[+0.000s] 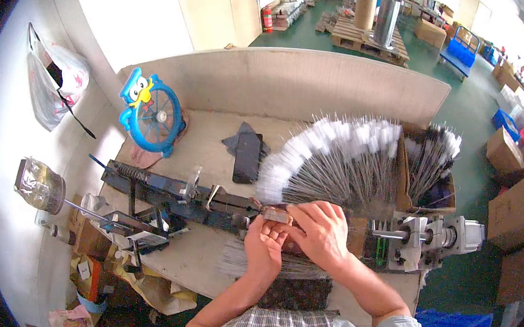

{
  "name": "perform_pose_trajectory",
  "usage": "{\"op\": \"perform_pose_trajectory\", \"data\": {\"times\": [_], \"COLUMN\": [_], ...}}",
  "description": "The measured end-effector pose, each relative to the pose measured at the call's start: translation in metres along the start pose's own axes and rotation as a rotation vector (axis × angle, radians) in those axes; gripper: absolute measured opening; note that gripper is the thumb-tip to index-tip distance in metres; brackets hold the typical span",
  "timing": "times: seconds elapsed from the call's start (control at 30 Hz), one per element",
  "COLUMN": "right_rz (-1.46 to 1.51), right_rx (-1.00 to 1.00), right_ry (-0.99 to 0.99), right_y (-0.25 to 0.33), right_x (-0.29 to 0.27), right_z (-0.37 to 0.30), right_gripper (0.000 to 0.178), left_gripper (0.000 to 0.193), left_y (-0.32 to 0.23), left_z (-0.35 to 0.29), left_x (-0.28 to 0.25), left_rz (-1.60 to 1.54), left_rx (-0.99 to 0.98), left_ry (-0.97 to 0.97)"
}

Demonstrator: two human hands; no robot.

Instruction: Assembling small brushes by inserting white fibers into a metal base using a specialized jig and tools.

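No words or numbers can be read. Well to the left of and farther out than the left grip (264, 248), red printed marks (80, 83) show on a hanging whitish plastic bag (54, 100), too blurred to make out. To the left of the same grip and lower down, beside the table (202, 150), a pale label (84, 269) stands on an orange box (93, 286); its print is too small to tell.

Wide fisheye view, head-worn — facing down over the workbench (205, 125), near the hands (322, 233)
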State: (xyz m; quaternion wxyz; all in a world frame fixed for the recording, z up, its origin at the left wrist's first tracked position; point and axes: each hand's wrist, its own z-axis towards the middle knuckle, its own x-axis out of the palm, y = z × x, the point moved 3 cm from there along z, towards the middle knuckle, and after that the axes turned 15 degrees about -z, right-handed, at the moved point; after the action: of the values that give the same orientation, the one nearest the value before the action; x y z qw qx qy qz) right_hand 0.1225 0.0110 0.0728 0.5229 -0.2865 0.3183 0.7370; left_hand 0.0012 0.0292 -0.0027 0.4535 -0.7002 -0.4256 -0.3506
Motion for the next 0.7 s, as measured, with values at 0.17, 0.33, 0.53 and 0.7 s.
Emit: {"op": "perform_pose_trajectory", "data": {"times": [0.17, 0.33, 0.53, 0.7], "right_rz": [-0.038, -0.01, 0.086, 0.216], "right_rx": [-0.066, -0.052, -0.021, 0.036], "right_ry": [0.1, 0.135, 0.149, 0.19], "right_y": [-0.008, -0.01, -0.025, -0.04], "right_x": [0.012, 0.004, -0.018, -0.026], "right_z": [-0.02, -0.021, -0.023, -0.059], "right_gripper": [0.014, 0.013, 0.016, 0.022], "left_gripper": [0.054, 0.059, 0.057, 0.046], "left_y": [-0.006, -0.007, -0.003, -0.041], "left_z": [-0.008, -0.011, -0.02, -0.03], "left_x": [0.001, 0.001, -0.006, -0.038], "left_rz": [0.061, 0.177, 0.301, 0.557], "left_rx": [-0.025, -0.054, -0.116, -0.067], "left_ry": [-0.018, 0.002, 0.062, 0.017]}}
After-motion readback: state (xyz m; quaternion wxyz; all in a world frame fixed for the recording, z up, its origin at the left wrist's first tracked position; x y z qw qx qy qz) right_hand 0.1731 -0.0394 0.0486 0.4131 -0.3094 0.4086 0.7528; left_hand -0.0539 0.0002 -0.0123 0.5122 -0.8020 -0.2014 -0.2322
